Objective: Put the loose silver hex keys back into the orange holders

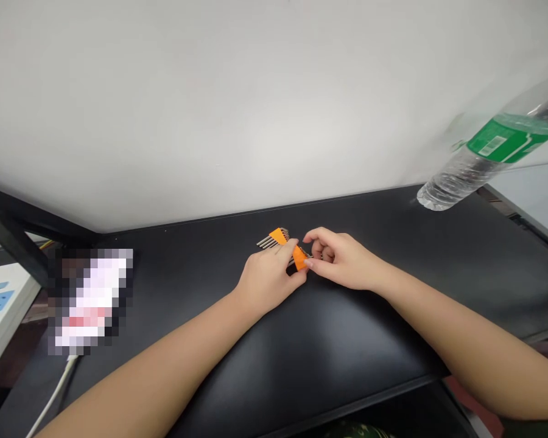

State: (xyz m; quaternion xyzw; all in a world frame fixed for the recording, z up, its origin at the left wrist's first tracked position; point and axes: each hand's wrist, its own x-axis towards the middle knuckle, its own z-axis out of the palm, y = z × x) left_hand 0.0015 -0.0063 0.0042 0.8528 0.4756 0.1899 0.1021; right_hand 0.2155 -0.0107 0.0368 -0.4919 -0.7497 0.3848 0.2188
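Note:
An orange holder with several metal hex keys (pixel 279 238) rests at the middle of the black table (pixel 347 340). My left hand (pixel 267 281) is closed round the holder's near end, thumb and fingers pinching the orange plastic. My right hand (pixel 340 258) is curled just to the right of it, fingertips pinched at the holder's end, where the keys' short ends sit. The long ends of the keys stick out to the upper left, beyond my left hand.
A clear plastic water bottle (pixel 484 158) with a green label stands at the back right. At the left lie a blurred-out flat object (pixel 91 301) with a white cable (pixel 57 389) and a white power strip (pixel 0 310). A white wall rises behind the table.

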